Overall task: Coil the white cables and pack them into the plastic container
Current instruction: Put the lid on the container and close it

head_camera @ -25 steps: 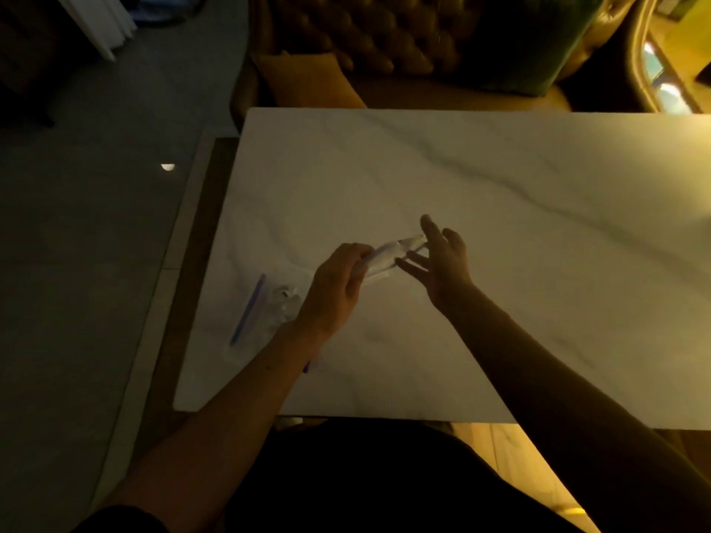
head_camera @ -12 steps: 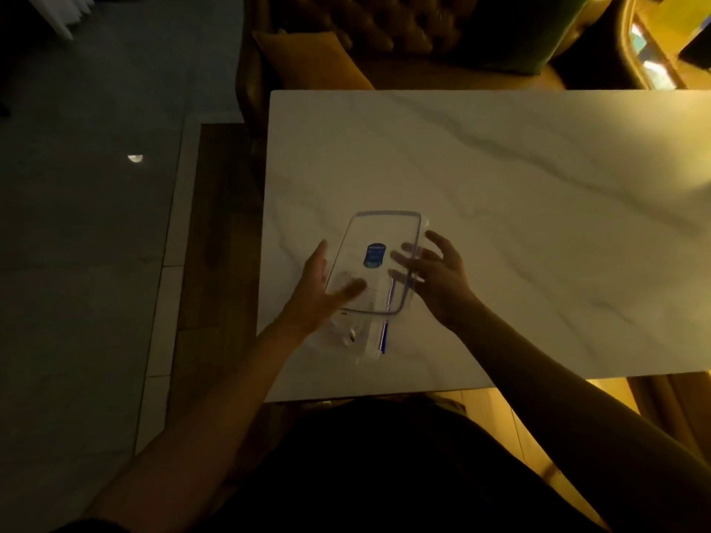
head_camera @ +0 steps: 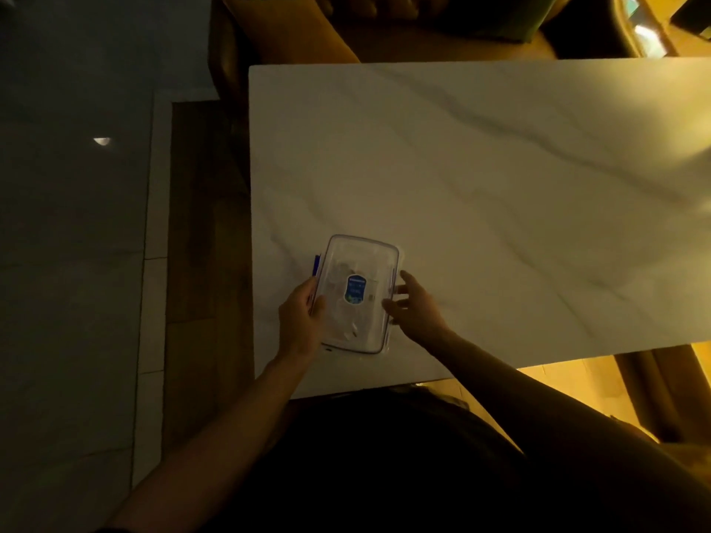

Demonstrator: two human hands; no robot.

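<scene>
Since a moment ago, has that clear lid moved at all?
Yes. The lid has shifted toward the near edge of the table and dropped flat onto the container, where earlier it hung tilted beyond its far end.

Clear plastic container [head_camera: 361, 321], blue-trimmed lid [head_camera: 365, 255] on, blue label [head_camera: 356, 288] on top; white cables [head_camera: 352, 329] faintly visible inside.

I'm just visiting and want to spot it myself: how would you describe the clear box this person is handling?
Find the white marble table. Near its left corner, on the person's side, a clear rectangular plastic container lies flat between the left hand and the right hand. A small blue label in the middle of its top and a thin blue rim set it apart.
</scene>
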